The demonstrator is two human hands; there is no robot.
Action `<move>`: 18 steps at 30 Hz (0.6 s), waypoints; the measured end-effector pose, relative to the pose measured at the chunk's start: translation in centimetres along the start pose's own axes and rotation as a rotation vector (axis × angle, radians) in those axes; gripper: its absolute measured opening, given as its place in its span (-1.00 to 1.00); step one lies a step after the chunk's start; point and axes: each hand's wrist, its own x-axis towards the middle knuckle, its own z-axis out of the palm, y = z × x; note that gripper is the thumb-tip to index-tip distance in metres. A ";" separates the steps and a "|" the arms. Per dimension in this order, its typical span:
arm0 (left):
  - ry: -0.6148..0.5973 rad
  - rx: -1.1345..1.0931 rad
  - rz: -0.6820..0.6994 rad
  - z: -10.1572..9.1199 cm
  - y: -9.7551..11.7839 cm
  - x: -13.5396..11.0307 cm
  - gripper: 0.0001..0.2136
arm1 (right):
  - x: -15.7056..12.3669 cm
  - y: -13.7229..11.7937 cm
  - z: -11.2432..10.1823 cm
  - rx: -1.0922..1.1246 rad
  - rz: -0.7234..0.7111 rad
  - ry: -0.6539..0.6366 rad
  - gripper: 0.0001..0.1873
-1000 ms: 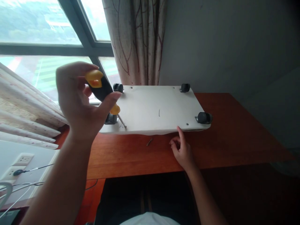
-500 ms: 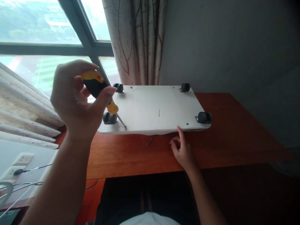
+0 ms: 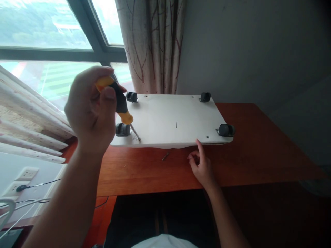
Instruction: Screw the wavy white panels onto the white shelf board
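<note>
The fingers [image 3: 109, 94] of the left hand [image 3: 89, 108] were wrapped round a yellow-and-black screwdriver [image 3: 121, 100], its tip down at a near corner of the white board [image 3: 160, 117]. The right hand [image 3: 203, 168] lay with its index finger straight at the board's near edge, the others loosely curled. I saw black casters [image 3: 226, 130] standing on the board, and a small metal piece [image 3: 165, 156] before it on the surface [image 3: 245, 155].

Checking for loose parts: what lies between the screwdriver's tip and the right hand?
In the head view: the white board's front edge, then brown tabletop, where a small metal piece, probably a screw, lies nearer the right hand.
</note>
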 end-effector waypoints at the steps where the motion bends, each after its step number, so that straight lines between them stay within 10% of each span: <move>1: -0.006 0.059 0.017 0.1 0.2 0.0 -0.74 | 0.0 0.0 0.0 -0.002 0.003 0.002 -0.22; 18: -0.060 0.240 0.147 0.0 0.2 0.6 -0.57 | 0.0 0.1 0.0 -0.016 0.000 -0.010 -0.24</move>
